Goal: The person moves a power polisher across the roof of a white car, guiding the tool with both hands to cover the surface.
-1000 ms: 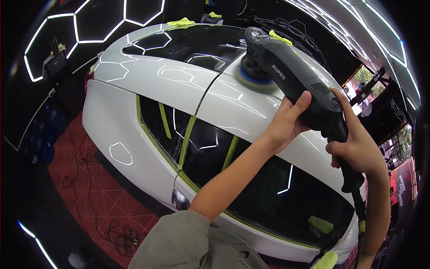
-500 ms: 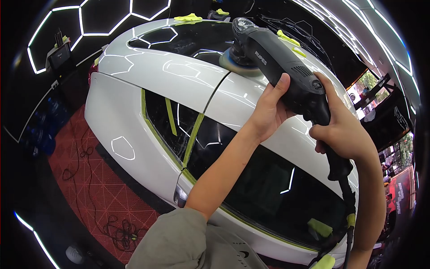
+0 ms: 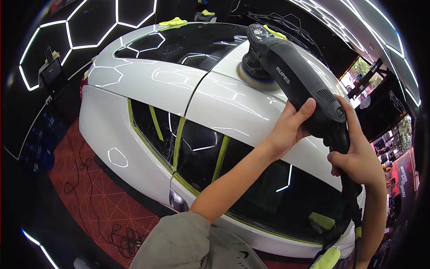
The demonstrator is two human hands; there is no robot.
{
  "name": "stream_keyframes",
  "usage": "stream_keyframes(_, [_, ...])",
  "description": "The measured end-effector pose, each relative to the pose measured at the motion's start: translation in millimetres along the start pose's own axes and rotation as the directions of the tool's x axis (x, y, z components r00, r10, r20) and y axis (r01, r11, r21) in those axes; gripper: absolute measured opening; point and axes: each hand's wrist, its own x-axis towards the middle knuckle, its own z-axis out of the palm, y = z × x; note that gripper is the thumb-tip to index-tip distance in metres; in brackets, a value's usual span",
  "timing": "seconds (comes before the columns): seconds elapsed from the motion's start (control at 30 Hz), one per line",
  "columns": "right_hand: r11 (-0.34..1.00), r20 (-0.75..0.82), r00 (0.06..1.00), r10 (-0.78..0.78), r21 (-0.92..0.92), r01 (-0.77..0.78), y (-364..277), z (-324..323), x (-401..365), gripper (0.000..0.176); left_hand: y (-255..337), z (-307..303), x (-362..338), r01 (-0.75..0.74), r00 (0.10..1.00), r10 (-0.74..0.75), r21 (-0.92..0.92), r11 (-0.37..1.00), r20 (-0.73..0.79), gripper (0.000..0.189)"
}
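Left grip (image 3: 291, 127) half-closed against polisher (image 3: 293, 74); right grip (image 3: 360, 159) wrapped round handle (image 3: 338, 136); keep pad (image 3: 254, 82), beyond both, flat on roof (image 3: 224, 95).

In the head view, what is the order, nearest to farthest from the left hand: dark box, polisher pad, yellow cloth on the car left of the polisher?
1. Polisher pad: just ahead of the left hand.
2. Yellow cloth: upper left, beyond.
3. Dark box: picture's far left.
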Motion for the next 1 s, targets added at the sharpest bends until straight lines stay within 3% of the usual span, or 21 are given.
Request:
stream_keyframes(0.27, [0.997, -0.121, 0.992, 0.015, 0.082, -0.005, 52, -34, -49, 0.106, -63, 42, 6, 0.104, 0.992, -0.102, -0.013, 0.995, 0.078, 0.067])
stream_keyframes(0.73, [0.975, -0.173, 0.969, 0.176, 0.169, -0.147, 129, -90, -131, 0.105, -172, 105, 13, 0.275, 0.950, -0.266, -0.036, 0.961, 0.166, 0.062])
stream_keyframes(0.83, [0.971, -0.206, 0.965, 0.160, 0.209, -0.116, 150, -98, -146, 0.105, -195, 123, 13, 0.291, 0.945, -0.270, -0.100, 0.951, 0.183, 0.061])
stream_keyframes(0.9, [0.972, -0.232, 0.961, 0.149, 0.213, -0.099, 162, -103, -157, 0.105, -210, 135, 13, 0.312, 0.943, -0.267, -0.243, 0.919, 0.199, 0.061])
stream_keyframes(1.0, [0.969, -0.280, 0.948, 0.154, 0.231, -0.089, 177, -109, -172, 0.106, -237, 150, 15, 0.335, 0.934, -0.279, -0.277, 0.901, 0.222, 0.063])
